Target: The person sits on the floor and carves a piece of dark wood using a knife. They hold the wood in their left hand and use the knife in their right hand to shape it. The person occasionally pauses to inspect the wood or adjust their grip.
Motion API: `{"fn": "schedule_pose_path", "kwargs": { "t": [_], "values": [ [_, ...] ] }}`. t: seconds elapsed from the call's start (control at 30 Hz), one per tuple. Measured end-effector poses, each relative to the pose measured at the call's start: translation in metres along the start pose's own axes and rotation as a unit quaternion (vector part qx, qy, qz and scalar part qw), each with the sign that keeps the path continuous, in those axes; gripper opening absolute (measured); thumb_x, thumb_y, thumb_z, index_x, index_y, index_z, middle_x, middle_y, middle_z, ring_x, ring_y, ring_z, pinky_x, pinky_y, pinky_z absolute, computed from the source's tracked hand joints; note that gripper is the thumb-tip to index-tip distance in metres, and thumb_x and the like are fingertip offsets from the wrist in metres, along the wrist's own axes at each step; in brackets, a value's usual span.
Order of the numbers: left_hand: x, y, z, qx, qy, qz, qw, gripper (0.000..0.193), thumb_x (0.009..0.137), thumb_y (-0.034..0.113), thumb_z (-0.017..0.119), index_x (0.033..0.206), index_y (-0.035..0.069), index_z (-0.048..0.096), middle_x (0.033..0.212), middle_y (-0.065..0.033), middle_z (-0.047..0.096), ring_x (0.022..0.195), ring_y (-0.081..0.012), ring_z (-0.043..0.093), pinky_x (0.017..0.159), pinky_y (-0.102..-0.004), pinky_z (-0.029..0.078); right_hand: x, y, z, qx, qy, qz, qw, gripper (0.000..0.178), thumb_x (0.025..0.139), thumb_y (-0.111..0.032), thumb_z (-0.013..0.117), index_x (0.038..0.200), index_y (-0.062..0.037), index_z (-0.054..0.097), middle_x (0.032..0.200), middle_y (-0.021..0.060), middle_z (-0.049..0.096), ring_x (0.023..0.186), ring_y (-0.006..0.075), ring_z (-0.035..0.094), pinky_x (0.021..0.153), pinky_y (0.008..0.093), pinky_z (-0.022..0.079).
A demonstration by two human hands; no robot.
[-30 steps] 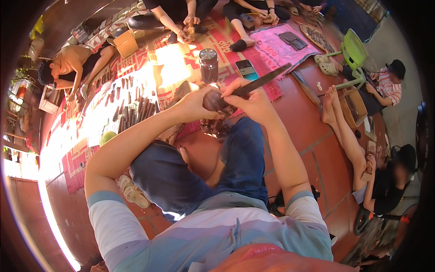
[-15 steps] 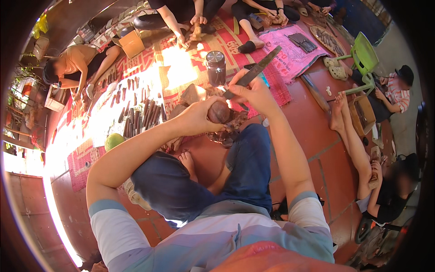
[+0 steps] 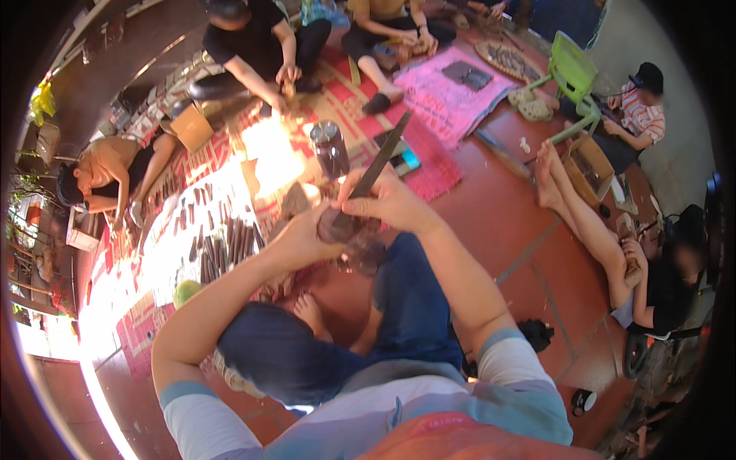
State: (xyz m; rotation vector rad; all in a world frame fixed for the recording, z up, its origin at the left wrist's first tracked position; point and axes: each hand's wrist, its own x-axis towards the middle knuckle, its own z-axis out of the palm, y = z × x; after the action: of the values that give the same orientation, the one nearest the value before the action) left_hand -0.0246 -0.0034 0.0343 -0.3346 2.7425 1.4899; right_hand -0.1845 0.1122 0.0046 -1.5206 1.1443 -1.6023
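Note:
I sit cross-legged on the floor in blue trousers. My left hand [image 3: 300,238] grips a small dark brown rounded piece [image 3: 343,226] held above my knees. My right hand [image 3: 391,201] is closed on a long dark flat tool [image 3: 381,159] that slants up and to the right, its lower end against the brown piece. Both hands meet at the piece. What lies under the hands is hidden.
A dark jar [image 3: 330,149] stands just beyond my hands. Several dark sticks [image 3: 222,245] lie in rows on a red patterned mat [image 3: 192,230]. Other people sit around: far left, top, and right. A green stool [image 3: 573,75], pink cloth [image 3: 452,96], cardboard box [image 3: 192,126].
My view has tilted so hands and tool sit lower in the picture. The tool now points more steeply upward. Both hands keep their hold.

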Motion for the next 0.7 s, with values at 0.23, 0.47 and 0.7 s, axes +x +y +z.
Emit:
{"fn": "schedule_pose_path", "kwargs": {
  "t": [0.23,0.47,0.7],
  "values": [
    [-0.006,-0.004,0.001,0.016,-0.021,0.006,1.000,0.071,0.067,0.028,0.074,0.125,0.004,0.041,0.104,-0.0168,0.058,0.095,-0.0211,0.058,0.082,-0.0327,0.046,0.005,-0.011,0.009,0.020,0.064,0.045,0.997,0.018,0.078,-0.005,0.066,0.083,-0.0061,0.049,0.077,-0.0001,0.051,0.074,0.0111,0.058,0.062,0.0238,0.049],
    [-0.003,-0.012,0.001,0.037,0.001,0.017,0.999,0.070,0.067,0.028,0.075,0.124,0.004,0.041,0.102,-0.0163,0.060,0.091,-0.0223,0.060,0.079,-0.0317,0.047,0.010,-0.017,0.009,0.061,0.045,0.125,0.989,0.023,0.077,-0.005,0.068,0.089,-0.0059,0.049,0.080,-0.0001,0.055,0.084,0.0141,0.063,0.070,0.0229,0.048],
    [-0.005,-0.014,0.006,0.014,0.008,0.018,1.000,0.066,0.065,0.023,0.075,0.119,0.003,0.045,0.092,-0.0143,0.062,0.084,-0.0197,0.061,0.075,-0.0309,0.048,0.013,-0.022,0.000,0.174,0.026,0.175,0.969,0.020,0.080,-0.006,0.064,0.092,-0.0077,0.049,0.082,0.0013,0.055,0.082,0.0111,0.061,0.067,0.0194,0.045]
  ]
}}
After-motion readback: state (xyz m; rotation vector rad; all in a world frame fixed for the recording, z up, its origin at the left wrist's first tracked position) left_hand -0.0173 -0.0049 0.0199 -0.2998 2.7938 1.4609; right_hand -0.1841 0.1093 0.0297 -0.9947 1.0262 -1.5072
